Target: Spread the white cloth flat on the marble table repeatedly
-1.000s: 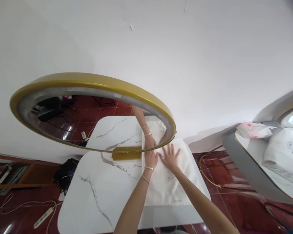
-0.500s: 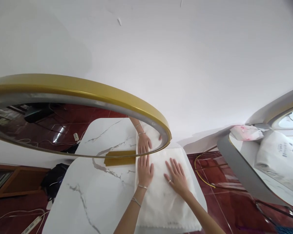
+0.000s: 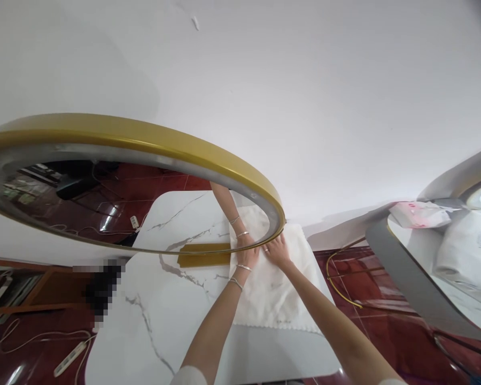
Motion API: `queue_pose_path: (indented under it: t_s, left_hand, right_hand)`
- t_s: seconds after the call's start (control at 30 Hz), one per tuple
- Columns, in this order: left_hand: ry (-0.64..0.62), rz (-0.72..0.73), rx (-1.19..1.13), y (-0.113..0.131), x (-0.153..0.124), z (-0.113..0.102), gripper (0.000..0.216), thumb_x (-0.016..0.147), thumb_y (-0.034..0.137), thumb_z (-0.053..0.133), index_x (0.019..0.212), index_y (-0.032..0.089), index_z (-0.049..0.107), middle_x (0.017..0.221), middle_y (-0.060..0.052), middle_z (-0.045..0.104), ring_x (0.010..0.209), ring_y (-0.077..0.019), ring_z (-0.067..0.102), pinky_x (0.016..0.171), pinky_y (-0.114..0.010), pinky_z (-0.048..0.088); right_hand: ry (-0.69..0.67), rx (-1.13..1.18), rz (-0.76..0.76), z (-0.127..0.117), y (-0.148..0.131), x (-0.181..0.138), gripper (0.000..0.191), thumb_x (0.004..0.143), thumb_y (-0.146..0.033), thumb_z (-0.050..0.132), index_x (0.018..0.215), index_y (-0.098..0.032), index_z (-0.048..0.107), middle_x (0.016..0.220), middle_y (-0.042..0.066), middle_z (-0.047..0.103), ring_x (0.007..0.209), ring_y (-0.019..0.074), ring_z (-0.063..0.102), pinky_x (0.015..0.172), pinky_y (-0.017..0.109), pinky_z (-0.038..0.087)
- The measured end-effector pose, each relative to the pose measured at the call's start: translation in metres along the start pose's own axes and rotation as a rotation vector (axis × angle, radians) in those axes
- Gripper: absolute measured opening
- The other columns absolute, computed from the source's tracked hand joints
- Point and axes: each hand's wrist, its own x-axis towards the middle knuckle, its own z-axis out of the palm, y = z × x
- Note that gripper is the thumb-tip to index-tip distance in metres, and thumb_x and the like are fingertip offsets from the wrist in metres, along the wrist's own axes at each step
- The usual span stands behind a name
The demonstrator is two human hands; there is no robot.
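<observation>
A white cloth (image 3: 274, 305) with a scalloped edge lies spread and slightly wrinkled on the white marble-patterned table (image 3: 208, 342). My left hand (image 3: 248, 259) presses flat on its left part, close under the mirror's rim, which hides the fingertips. To the right of it, my right hand (image 3: 278, 251) rests on the cloth too, palm down with fingers stretched out toward the mirror edge. Neither hand grasps anything. The gold-rimmed oval mirror (image 3: 176, 140) stands over the table's far side and reflects my left arm and the cloth.
A gold strip-like base (image 3: 204, 260) sits below the mirror. At the right, a second table (image 3: 409, 278) bears a tissue pack (image 3: 419, 215) and a white printed bag (image 3: 465, 254). A power strip (image 3: 70, 359) with cords lies on the red floor at left, by a wooden shelf (image 3: 54, 286).
Both hands have slid forward toward the mirror and come closer together. The cloth has shifted forward with them, baring the table's near edge. The view has moved slightly.
</observation>
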Motion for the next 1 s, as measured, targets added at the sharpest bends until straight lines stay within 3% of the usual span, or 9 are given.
queue_pose_path:
  t_s: [0.17, 0.27, 0.33, 0.43, 0.53, 0.63, 0.77, 0.87, 1.0]
  left_hand:
    - [0.007, 0.164, 0.053, 0.026, -0.013, 0.003, 0.060, 0.087, 0.046, 0.049, 0.138, 0.015, 0.042, 0.139, -0.016, 0.047, 0.129, -0.0355, 0.040, 0.105, -0.051, 0.033]
    - [0.017, 0.136, 0.099, 0.041, -0.022, 0.005, 0.064, 0.087, 0.055, 0.045, 0.142, 0.021, 0.036, 0.137, -0.015, 0.049, 0.124, -0.0352, 0.046, 0.100, -0.054, 0.037]
    - [0.040, 0.114, 0.106, 0.043, -0.032, 0.006, 0.064, 0.088, 0.056, 0.041, 0.143, 0.024, 0.035, 0.138, -0.014, 0.048, 0.124, -0.0341, 0.046, 0.101, -0.055, 0.036]
    - [0.091, 0.177, 0.082, 0.036, -0.062, 0.002, 0.065, 0.089, 0.053, 0.042, 0.146, 0.024, 0.029, 0.148, -0.012, 0.035, 0.136, -0.0336, 0.032, 0.108, -0.053, 0.029]
    - [0.112, 0.223, 0.060, 0.028, -0.106, -0.003, 0.066, 0.090, 0.049, 0.044, 0.148, 0.025, 0.022, 0.155, -0.009, 0.019, 0.142, -0.0322, 0.016, 0.112, -0.051, 0.025]
    - [0.087, 0.227, 0.059, 0.023, -0.145, -0.005, 0.067, 0.090, 0.047, 0.044, 0.149, 0.027, 0.019, 0.157, -0.008, 0.012, 0.143, -0.0315, 0.011, 0.114, -0.051, 0.021]
    - [0.088, 0.213, 0.050, 0.022, -0.150, -0.001, 0.067, 0.090, 0.045, 0.045, 0.149, 0.026, 0.019, 0.157, -0.009, 0.008, 0.143, -0.0320, 0.010, 0.113, -0.052, 0.022]
    - [0.119, 0.226, 0.045, 0.023, -0.118, 0.004, 0.067, 0.090, 0.044, 0.047, 0.148, 0.025, 0.021, 0.157, -0.010, 0.010, 0.143, -0.0328, 0.011, 0.112, -0.053, 0.024]
    - [0.119, 0.225, 0.069, 0.035, -0.060, 0.006, 0.059, 0.089, 0.035, 0.050, 0.144, 0.022, 0.033, 0.152, -0.014, 0.027, 0.140, -0.0348, 0.022, 0.109, -0.054, 0.031]
  right_hand:
    - [0.047, -0.005, 0.001, -0.004, 0.038, -0.008, 0.049, 0.096, -0.037, 0.027, 0.140, -0.021, 0.042, 0.147, 0.007, 0.038, 0.140, 0.0237, 0.024, 0.115, 0.047, 0.011]
    - [0.110, -0.033, 0.062, -0.005, 0.058, -0.030, 0.055, 0.095, -0.042, 0.027, 0.144, -0.018, 0.033, 0.151, 0.010, 0.030, 0.140, 0.0258, 0.022, 0.114, 0.049, 0.015]
    - [0.194, -0.077, 0.136, -0.002, 0.068, -0.057, 0.059, 0.095, -0.047, 0.027, 0.147, -0.018, 0.026, 0.153, 0.011, 0.024, 0.141, 0.0281, 0.019, 0.112, 0.051, 0.018]
    - [0.276, -0.131, 0.166, 0.001, 0.069, -0.115, 0.061, 0.096, -0.047, 0.025, 0.150, -0.024, 0.011, 0.155, 0.008, 0.017, 0.142, 0.0285, 0.017, 0.110, 0.054, 0.020]
    - [0.251, -0.133, 0.102, 0.001, 0.054, -0.175, 0.062, 0.096, -0.045, 0.026, 0.150, -0.025, 0.005, 0.156, 0.007, 0.017, 0.142, 0.0275, 0.018, 0.111, 0.052, 0.020]
    - [0.220, -0.128, 0.090, -0.003, 0.034, -0.211, 0.064, 0.094, -0.045, 0.030, 0.151, -0.024, 0.007, 0.155, 0.008, 0.019, 0.141, 0.0280, 0.020, 0.111, 0.051, 0.020]
    - [0.222, -0.136, 0.089, -0.007, 0.029, -0.205, 0.065, 0.094, -0.043, 0.034, 0.151, -0.024, 0.007, 0.155, 0.008, 0.019, 0.141, 0.0278, 0.020, 0.112, 0.049, 0.019]
    - [0.230, -0.153, 0.081, -0.006, 0.042, -0.174, 0.065, 0.094, -0.041, 0.034, 0.150, -0.025, 0.006, 0.155, 0.007, 0.018, 0.141, 0.0267, 0.019, 0.112, 0.048, 0.019]
    - [0.274, -0.195, 0.082, -0.003, 0.060, -0.125, 0.062, 0.095, -0.040, 0.033, 0.150, -0.023, 0.009, 0.153, 0.009, 0.024, 0.141, 0.0263, 0.020, 0.112, 0.048, 0.020]
